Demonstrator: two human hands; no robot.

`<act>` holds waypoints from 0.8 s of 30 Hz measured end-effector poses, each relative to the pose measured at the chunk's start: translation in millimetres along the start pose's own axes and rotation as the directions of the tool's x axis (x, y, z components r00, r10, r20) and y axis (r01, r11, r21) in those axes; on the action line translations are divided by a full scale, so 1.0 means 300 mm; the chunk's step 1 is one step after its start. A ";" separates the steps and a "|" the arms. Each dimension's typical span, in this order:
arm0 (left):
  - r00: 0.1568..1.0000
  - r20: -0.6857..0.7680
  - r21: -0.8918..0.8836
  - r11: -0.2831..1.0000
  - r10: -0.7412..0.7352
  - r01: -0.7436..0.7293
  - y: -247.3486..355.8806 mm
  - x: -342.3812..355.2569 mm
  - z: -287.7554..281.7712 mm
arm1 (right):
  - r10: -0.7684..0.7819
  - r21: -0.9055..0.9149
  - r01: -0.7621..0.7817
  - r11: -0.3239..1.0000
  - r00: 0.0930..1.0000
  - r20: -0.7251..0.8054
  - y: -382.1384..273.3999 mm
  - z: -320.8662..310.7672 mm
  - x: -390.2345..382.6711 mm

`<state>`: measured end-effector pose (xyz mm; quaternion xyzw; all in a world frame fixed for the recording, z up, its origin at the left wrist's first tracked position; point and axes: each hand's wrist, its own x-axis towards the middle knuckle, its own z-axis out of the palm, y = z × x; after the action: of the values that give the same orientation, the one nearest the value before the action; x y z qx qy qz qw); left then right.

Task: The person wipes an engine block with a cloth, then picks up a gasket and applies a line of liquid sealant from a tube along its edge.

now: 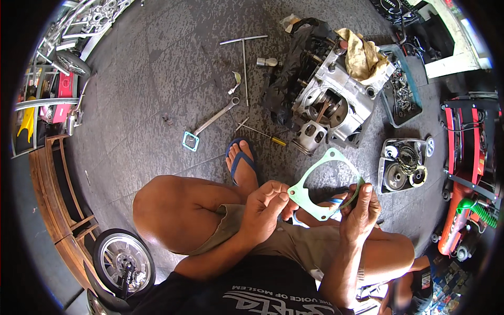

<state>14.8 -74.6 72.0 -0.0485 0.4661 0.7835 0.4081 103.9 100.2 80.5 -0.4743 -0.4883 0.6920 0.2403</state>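
Between my two hands a thin pale-green gasket [300, 193] with a large round opening is held up over my lap. My left hand [265, 209] pinches its left corner between thumb and fingers. On the opposite edge, my right hand [360, 211] grips it with the thumb in front. Just beyond the gasket stands a metal engine block [353, 100] with its round bore facing up. A piston [311, 137] on its connecting rod sticks out of the block toward me. A beige rag [362, 55] lies on top of the block.
Left of the block lie a T-handle wrench [244, 71], a combination wrench [216, 116], a small square gasket [190, 141] and a yellow-handled screwdriver [277, 140]. A blue bin of bolts [389, 116] and a tray of parts [382, 181] sit right. A wheel [149, 262] stands lower left.
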 end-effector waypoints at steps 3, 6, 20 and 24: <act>0.998 -0.044 0.034 0.998 -0.053 0.054 -0.003 -0.003 -0.004 | -0.005 -0.019 0.005 1.000 1.000 0.002 0.005 -0.002 0.001; 0.995 -0.047 0.019 0.996 -0.083 0.084 -0.013 -0.002 -0.006 | -0.021 -0.028 0.020 0.999 1.000 -0.006 0.014 -0.017 0.005; 0.987 -0.098 0.048 0.990 -0.130 0.136 -0.006 -0.001 0.008 | -0.082 -0.103 0.076 0.992 0.995 -0.058 0.000 -0.037 0.015; 0.985 -0.100 0.070 0.987 -0.139 0.146 -0.008 0.004 0.013 | -0.081 -0.153 0.071 0.986 0.995 -0.054 0.002 -0.041 0.015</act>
<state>16.9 -70.2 72.0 -0.1031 0.5103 0.7305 0.4421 112.9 109.0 77.2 -0.4926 -0.5498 0.6288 0.2443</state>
